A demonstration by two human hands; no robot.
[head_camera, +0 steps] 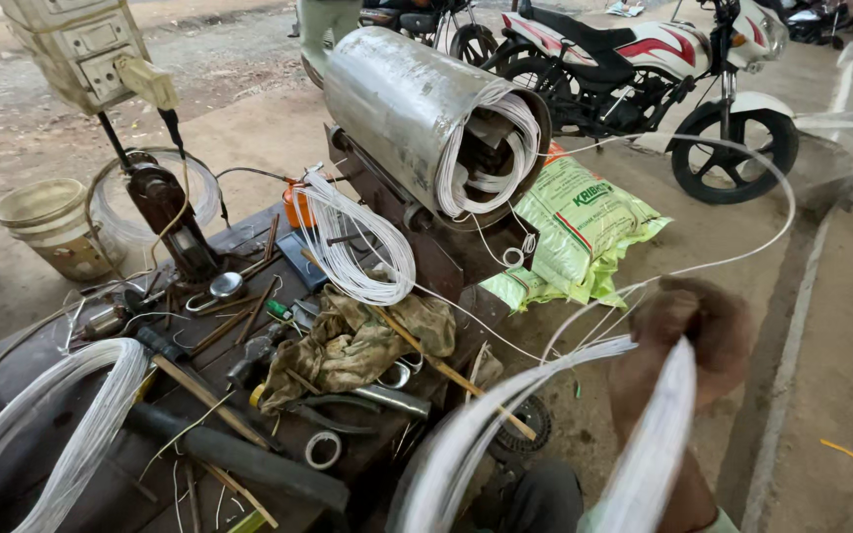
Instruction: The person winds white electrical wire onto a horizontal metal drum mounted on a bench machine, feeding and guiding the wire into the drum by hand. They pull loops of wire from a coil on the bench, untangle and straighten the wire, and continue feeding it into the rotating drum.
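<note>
My right hand (691, 334) is blurred at the lower right and grips the top of a large loop of white wire (505, 405), which hangs down on both sides of it. Thin white strands (780, 168) run from the hand in an arc up to a big metal motor cylinder (397, 99), which lies on its side on the workbench. The cylinder's open end shows white wire windings (486, 148). My left hand is not visible.
A dark workbench (130, 464) carries two more white wire coils (357, 242) (61, 434), a crumpled rag (357, 341), sticks and hand tools. A green sack (584, 222), a parked motorcycle (663, 69), a bucket (51, 222) and a concrete kerb (792, 375) stand around.
</note>
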